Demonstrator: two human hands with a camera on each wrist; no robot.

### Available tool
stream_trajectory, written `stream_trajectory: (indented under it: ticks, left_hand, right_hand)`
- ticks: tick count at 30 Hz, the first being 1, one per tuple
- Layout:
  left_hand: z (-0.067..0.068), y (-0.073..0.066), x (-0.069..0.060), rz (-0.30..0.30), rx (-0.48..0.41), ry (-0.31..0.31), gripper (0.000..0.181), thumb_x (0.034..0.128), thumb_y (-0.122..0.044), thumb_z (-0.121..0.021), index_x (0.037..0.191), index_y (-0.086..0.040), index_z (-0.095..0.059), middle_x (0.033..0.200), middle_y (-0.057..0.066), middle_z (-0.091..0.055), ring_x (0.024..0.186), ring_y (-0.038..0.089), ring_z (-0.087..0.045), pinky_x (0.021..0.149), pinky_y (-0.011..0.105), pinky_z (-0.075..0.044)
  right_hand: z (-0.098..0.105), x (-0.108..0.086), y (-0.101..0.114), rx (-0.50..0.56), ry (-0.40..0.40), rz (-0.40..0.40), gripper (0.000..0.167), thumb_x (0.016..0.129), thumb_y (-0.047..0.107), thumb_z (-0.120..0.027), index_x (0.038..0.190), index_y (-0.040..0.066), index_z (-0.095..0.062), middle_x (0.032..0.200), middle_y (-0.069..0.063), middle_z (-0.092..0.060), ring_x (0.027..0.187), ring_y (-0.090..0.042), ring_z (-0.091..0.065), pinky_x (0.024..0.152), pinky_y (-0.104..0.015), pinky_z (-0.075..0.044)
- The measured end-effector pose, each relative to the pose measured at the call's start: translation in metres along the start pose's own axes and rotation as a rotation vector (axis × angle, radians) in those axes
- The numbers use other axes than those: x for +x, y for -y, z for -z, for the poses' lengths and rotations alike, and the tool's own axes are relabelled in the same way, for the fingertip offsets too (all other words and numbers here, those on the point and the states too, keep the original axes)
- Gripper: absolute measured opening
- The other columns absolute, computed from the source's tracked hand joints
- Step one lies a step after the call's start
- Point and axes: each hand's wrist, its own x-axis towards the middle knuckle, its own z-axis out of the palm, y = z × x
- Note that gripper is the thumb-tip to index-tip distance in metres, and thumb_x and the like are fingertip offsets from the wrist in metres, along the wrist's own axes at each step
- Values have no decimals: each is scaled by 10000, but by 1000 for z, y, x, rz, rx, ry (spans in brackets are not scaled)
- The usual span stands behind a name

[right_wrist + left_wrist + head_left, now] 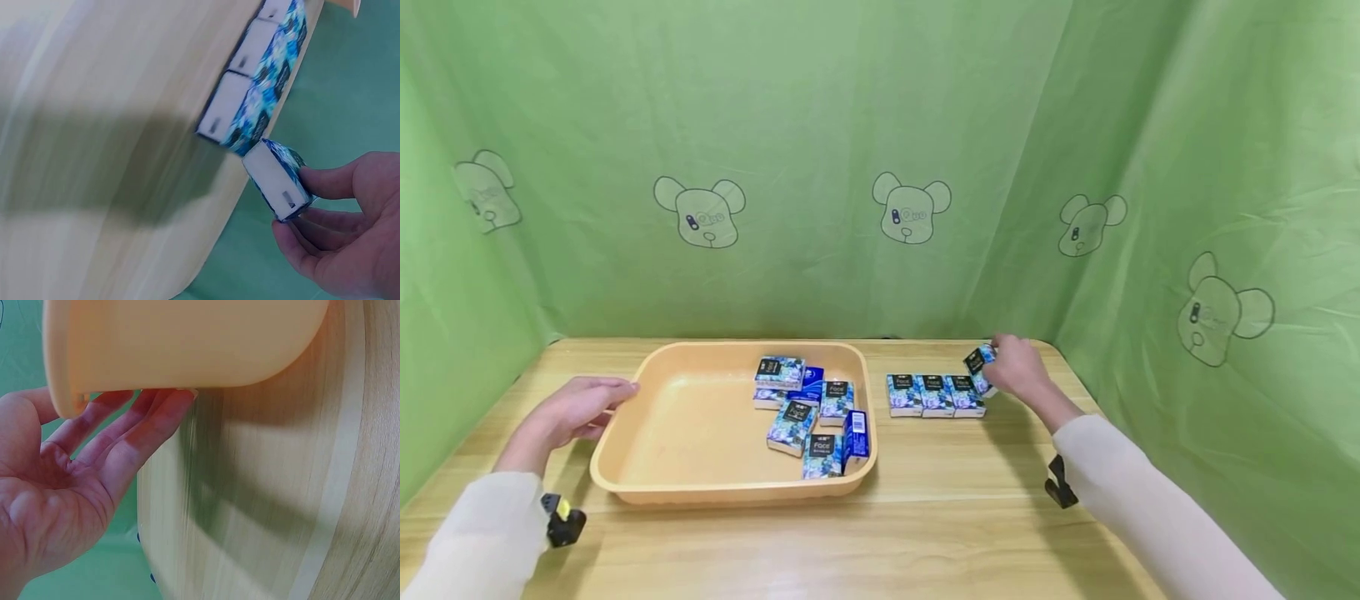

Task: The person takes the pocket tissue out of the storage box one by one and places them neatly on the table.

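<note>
My right hand pinches a small blue floral tissue pack between thumb and fingers. That pack is tilted, at the right end of a row of three similar tissue packs lying side by side on the table. On the left, my left hand grips the side of a pale orange tray. In the left wrist view, the fingers touch the outside of the tray wall, and the thumb is partly hidden behind the rim. Several tissue packs lie jumbled in the tray's right half, some stacked or leaning.
The wooden table carries the tray on its left and the row of packs on its right. Green curtains with bear-head drawings stand close behind the table and along both sides.
</note>
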Motion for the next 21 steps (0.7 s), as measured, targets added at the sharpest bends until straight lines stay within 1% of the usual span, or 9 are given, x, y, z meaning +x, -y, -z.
stream_trajectory:
  ticks: [2,4,6,8,9,14,16,21]
  left_hand:
    - [0,-1,-1,-2,-6,-2,713,1086,-376,-428,1526,148,-229,1273,302,-614,883,122,-692,774,342,-638]
    - [-1,-1,-1,-3,-11,-3,711,1084,-374,-434,1524,148,-236,1247,281,-635,880,124,-694,771,344,-639]
    - [-1,-1,-2,-3,-16,-3,708,1083,-371,-439,1523,147,-241,1242,277,-639,879,125,-695,770,345,-639]
    - [-1,-1,-2,-3,-20,-2,704,1083,-366,-440,1524,145,-242,1260,295,-624,883,128,-697,771,347,-640]
    - [-1,-1,-2,-2,-23,0,702,1084,-363,-440,1526,144,-239,1281,315,-605,888,131,-698,775,350,-640]
    - [-1,-2,-2,-2,-41,15,685,1088,-333,-434,1532,142,-218,1388,378,-500,912,157,-710,786,368,-641]
    - [-1,-3,-2,-1,-44,17,680,1088,-324,-432,1532,143,-215,1405,385,-480,918,165,-713,787,373,-641]
    - [-2,-4,-2,-1,-44,18,681,1085,-322,-437,1528,148,-222,1420,387,-469,931,169,-713,796,379,-641]
  right_hand:
    - [0,-1,-6,-29,-15,6,651,743,-3,-559,1371,-159,-483,1265,-375,-595,714,-292,-582,586,-342,-513]
    - [-1,-1,-12,-43,-28,8,625,745,5,-573,1340,-171,-502,1272,-382,-587,871,-399,-627,715,-438,-573]
    - [-3,-2,-17,-52,-33,8,607,750,13,-583,1320,-181,-511,1267,-387,-586,1003,-474,-619,845,-530,-573]
    - [-5,-4,-23,-54,-38,13,582,744,10,-586,1286,-194,-532,1243,-391,-596,1046,-504,-605,914,-580,-549]
    - [-6,-5,-26,-50,-35,13,571,746,8,-591,1274,-203,-534,1233,-396,-595,1051,-514,-600,923,-587,-544]
    - [-13,-9,-38,-45,-5,-26,551,793,32,-604,1277,-215,-518,1191,-408,-595,1018,-496,-600,882,-551,-564]
    - [-17,-9,-42,-48,5,-37,549,806,48,-600,1283,-210,-518,1175,-402,-604,1001,-484,-606,859,-537,-571]
    - [-24,-8,-50,-70,22,-31,562,805,66,-569,1290,-212,-512,1204,-416,-592,1030,-528,-598,893,-576,-554]
